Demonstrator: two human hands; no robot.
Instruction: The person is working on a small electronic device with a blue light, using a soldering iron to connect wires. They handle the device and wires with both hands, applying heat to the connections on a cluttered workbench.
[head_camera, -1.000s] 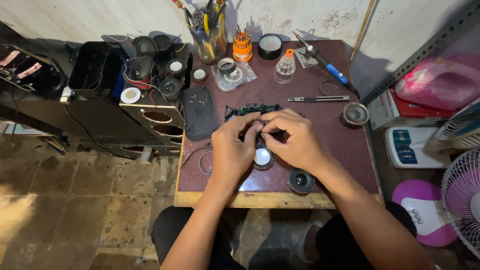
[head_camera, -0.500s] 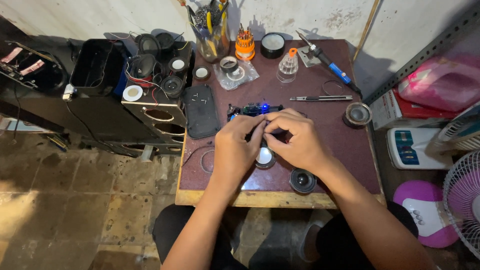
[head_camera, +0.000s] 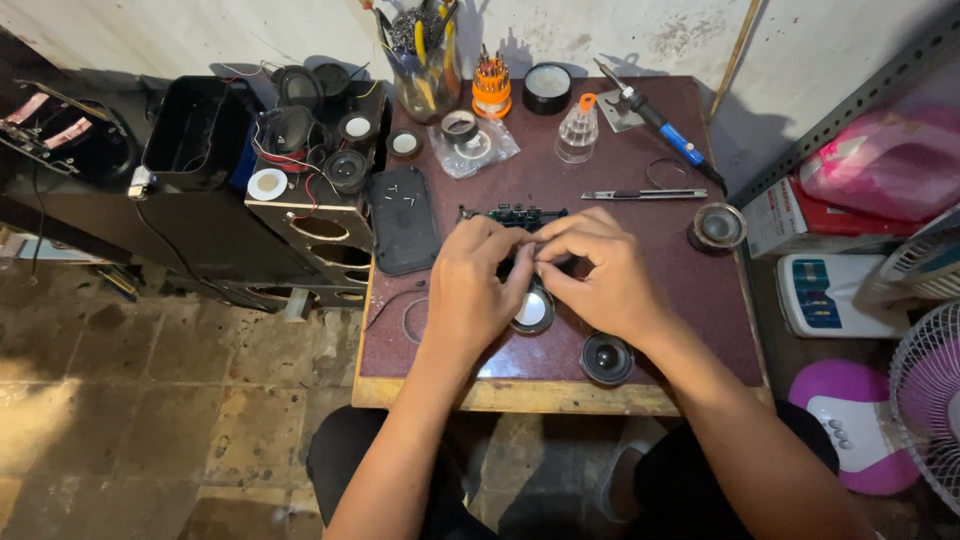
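My left hand (head_camera: 478, 282) and my right hand (head_camera: 598, 270) meet fingertip to fingertip over the middle of a small maroon table (head_camera: 700, 320). Their fingers pinch something small and dark that the hands mostly hide; I cannot tell what it is. Just behind the fingers lies a green circuit board (head_camera: 515, 215). Under the hands sits a round speaker driver with a white centre (head_camera: 533, 311). A second black speaker driver (head_camera: 607, 358) rests near the front edge, by my right wrist.
A black cover plate (head_camera: 402, 218) lies at the table's left. At the back stand a tool jar (head_camera: 425, 70), an orange screwdriver set (head_camera: 491, 88), a tape roll (head_camera: 548, 88) and a soldering iron (head_camera: 660, 125). Speaker parts (head_camera: 300, 130) lie left; a fan (head_camera: 930, 400) stands right.
Both hands stay together at the table's middle, with only slight finger movement. The view has shifted a little.
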